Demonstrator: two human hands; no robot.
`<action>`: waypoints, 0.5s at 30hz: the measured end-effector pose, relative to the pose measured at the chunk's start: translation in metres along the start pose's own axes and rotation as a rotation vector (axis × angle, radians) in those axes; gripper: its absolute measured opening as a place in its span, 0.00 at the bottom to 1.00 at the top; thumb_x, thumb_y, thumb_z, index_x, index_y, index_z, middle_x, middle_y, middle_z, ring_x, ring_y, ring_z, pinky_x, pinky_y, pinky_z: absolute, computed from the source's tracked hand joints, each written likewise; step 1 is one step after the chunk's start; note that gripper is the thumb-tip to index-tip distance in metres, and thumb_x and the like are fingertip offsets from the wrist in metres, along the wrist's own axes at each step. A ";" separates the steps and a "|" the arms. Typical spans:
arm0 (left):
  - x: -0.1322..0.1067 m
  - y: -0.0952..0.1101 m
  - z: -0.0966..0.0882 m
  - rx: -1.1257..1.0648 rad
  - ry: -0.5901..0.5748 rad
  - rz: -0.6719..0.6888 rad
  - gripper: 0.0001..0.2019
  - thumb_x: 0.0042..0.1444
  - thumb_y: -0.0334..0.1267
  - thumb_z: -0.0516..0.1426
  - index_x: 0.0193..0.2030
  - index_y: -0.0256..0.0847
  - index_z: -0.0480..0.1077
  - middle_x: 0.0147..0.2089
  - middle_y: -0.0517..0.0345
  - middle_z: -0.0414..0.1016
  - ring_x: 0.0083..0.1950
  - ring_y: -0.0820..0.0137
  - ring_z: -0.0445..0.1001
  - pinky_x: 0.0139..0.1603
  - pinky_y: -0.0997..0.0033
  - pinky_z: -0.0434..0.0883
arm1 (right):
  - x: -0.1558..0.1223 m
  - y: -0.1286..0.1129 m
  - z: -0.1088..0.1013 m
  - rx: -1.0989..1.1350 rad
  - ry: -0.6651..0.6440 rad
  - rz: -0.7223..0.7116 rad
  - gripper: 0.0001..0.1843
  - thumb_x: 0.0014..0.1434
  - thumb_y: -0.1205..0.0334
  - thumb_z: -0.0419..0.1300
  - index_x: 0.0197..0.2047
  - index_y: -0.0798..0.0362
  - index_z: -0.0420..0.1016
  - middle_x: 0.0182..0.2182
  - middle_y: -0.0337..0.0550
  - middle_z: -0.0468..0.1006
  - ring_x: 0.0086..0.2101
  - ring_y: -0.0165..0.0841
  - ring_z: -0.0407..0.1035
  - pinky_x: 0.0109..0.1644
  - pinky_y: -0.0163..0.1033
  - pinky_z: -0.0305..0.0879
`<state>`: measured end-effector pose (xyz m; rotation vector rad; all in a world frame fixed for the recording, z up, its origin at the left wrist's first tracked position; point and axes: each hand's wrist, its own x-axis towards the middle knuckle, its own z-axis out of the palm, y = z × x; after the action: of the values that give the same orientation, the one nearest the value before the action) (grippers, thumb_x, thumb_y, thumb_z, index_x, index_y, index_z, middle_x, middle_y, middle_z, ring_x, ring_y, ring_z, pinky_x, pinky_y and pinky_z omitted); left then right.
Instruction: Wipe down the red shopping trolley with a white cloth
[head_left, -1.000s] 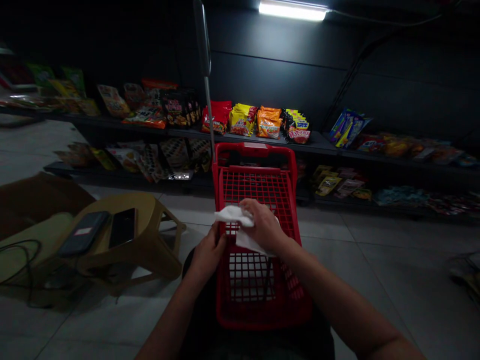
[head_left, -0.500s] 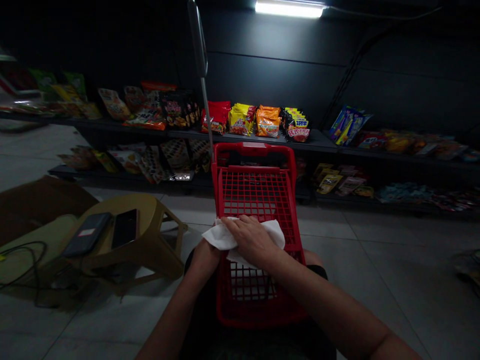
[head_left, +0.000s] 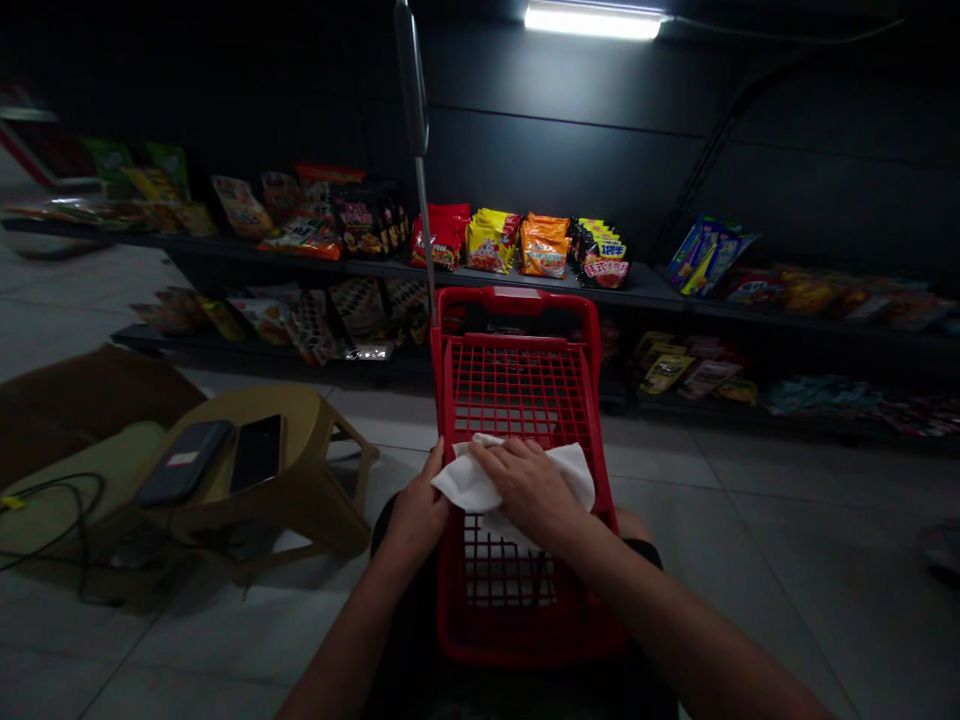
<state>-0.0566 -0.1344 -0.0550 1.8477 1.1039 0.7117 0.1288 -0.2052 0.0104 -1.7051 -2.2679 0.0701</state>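
A red plastic shopping basket (head_left: 517,385) with a grid wall lies tilted across my lap. A metal pull rod with a dark grip (head_left: 413,85) rises from its far left corner. My right hand (head_left: 534,492) presses a crumpled white cloth (head_left: 577,470) onto the grid, its fingers bent over the cloth. Along the basket's left edge, my left hand (head_left: 421,512) is closed on the rim. Part of the grid is hidden under the cloth and my right hand.
To the left stands a yellowish plastic stool (head_left: 300,405) bearing a dark flat case (head_left: 184,462) and a phone (head_left: 257,452). Black cables (head_left: 75,500) trail beside it. Ahead, dark shelves (head_left: 645,285) hold several rows of snack packets (head_left: 491,240), close beyond the basket's far end.
My right hand and the cloth have slid slightly right over the grid. My left hand, formerly partly under the cloth, is now at the basket's left rim. The view has shifted a little.
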 end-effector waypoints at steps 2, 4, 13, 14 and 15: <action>0.000 0.001 0.000 -0.010 -0.014 0.018 0.32 0.60 0.46 0.54 0.70 0.40 0.58 0.59 0.45 0.76 0.60 0.57 0.74 0.56 0.61 0.70 | 0.002 -0.010 0.009 -0.053 -0.002 0.031 0.28 0.64 0.71 0.52 0.67 0.52 0.59 0.52 0.53 0.76 0.50 0.42 0.66 0.56 0.50 0.60; 0.000 0.003 0.000 0.002 -0.015 0.023 0.30 0.61 0.47 0.53 0.68 0.40 0.61 0.58 0.45 0.77 0.59 0.57 0.74 0.57 0.61 0.70 | 0.009 -0.008 0.015 0.016 0.009 0.085 0.26 0.63 0.71 0.54 0.64 0.53 0.63 0.50 0.51 0.77 0.49 0.42 0.67 0.56 0.49 0.60; 0.000 0.005 0.000 0.039 -0.017 0.006 0.31 0.66 0.46 0.47 0.74 0.41 0.50 0.68 0.48 0.66 0.67 0.60 0.67 0.65 0.59 0.64 | 0.002 0.043 -0.013 0.530 0.506 0.333 0.14 0.66 0.59 0.52 0.53 0.51 0.69 0.44 0.44 0.77 0.41 0.35 0.70 0.47 0.41 0.66; 0.000 0.005 0.000 0.040 -0.024 0.010 0.31 0.66 0.46 0.47 0.74 0.41 0.49 0.68 0.48 0.67 0.67 0.60 0.67 0.65 0.59 0.64 | -0.004 0.040 -0.013 0.433 0.426 0.287 0.16 0.65 0.61 0.53 0.55 0.50 0.69 0.47 0.45 0.77 0.43 0.37 0.69 0.49 0.42 0.66; 0.001 0.004 0.000 0.045 -0.025 0.007 0.32 0.65 0.46 0.47 0.74 0.41 0.49 0.67 0.48 0.67 0.67 0.60 0.67 0.64 0.59 0.65 | -0.009 0.035 -0.012 0.330 0.322 0.231 0.18 0.64 0.63 0.54 0.57 0.50 0.69 0.49 0.46 0.77 0.46 0.38 0.69 0.52 0.44 0.65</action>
<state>-0.0546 -0.1350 -0.0511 1.8944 1.1062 0.6703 0.1663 -0.2053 0.0120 -1.6548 -1.7175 0.1931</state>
